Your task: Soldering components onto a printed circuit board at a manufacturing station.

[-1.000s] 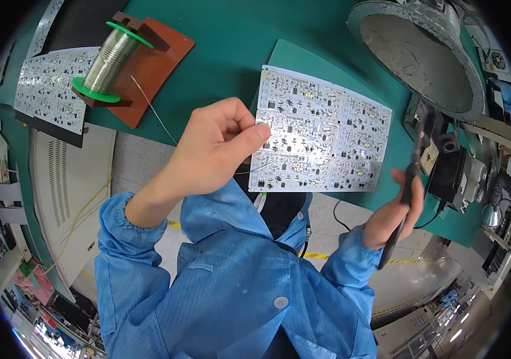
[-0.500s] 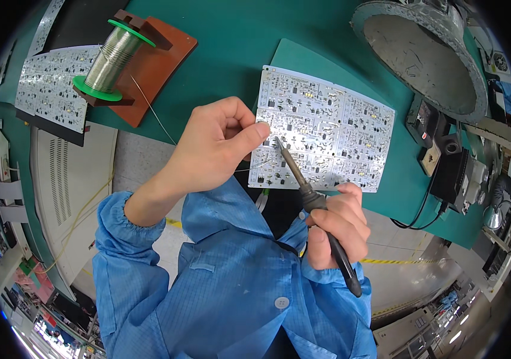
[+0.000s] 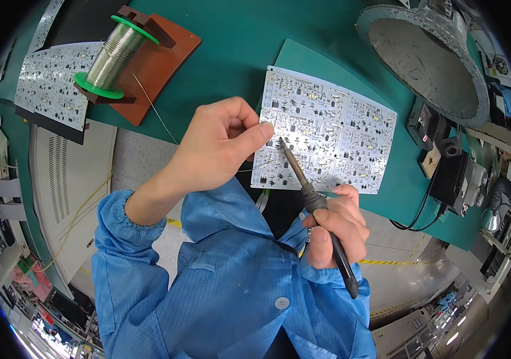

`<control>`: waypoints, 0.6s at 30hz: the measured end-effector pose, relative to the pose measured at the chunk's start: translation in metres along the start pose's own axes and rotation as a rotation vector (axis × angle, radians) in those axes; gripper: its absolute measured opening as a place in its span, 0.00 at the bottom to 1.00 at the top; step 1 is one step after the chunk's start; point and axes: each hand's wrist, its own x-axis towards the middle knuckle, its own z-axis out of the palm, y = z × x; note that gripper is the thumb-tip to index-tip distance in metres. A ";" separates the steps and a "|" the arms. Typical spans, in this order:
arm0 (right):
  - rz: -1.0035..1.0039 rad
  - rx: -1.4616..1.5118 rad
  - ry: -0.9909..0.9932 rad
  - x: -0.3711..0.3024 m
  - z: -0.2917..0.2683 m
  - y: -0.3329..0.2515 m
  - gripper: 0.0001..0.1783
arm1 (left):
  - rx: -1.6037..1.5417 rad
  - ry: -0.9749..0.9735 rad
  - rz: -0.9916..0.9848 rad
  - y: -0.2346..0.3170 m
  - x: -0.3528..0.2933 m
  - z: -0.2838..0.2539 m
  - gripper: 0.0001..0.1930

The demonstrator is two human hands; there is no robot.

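A white circuit board (image 3: pixel 360 128), divided into several panels with small parts, lies on the green mat before me. My left hand (image 3: pixel 222 140) is closed at its left edge, thumb tip over the border. What the fingertips pinch is hidden, so I cannot tell whether it is the board or something small. My right hand (image 3: pixel 338 230) grips a soldering iron (image 3: pixel 309 197) by its black handle, its tip near or on the board just right of my left thumb. Thin solder wire (image 3: pixel 158 113) runs from the spool (image 3: pixel 113 60) behind my left wrist; a thin strand reappears below that hand.
The spool has green flanges and sits on a brown stand (image 3: pixel 178 45). More circuit boards (image 3: pixel 46 84) lie at the far left. A grey funnel-shaped hood (image 3: pixel 423 66) looms at the back right, above a black device (image 3: pixel 450 179) with a cable.
The board and bench sit slightly farther right in the picture. The iron's handle end has shifted a little left. Both hands keep nearly the same pose.
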 end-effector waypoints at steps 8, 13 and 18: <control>0.013 0.023 -0.001 -0.008 0.003 0.002 0.12 | 0.035 -0.040 -0.044 0.003 -0.001 -0.003 0.08; -0.019 -0.011 -0.027 -0.010 0.003 0.002 0.11 | 0.026 -0.044 -0.040 0.003 -0.001 -0.003 0.08; -0.031 -0.012 -0.016 -0.012 0.003 0.002 0.11 | 0.017 -0.042 -0.045 0.001 -0.001 -0.003 0.08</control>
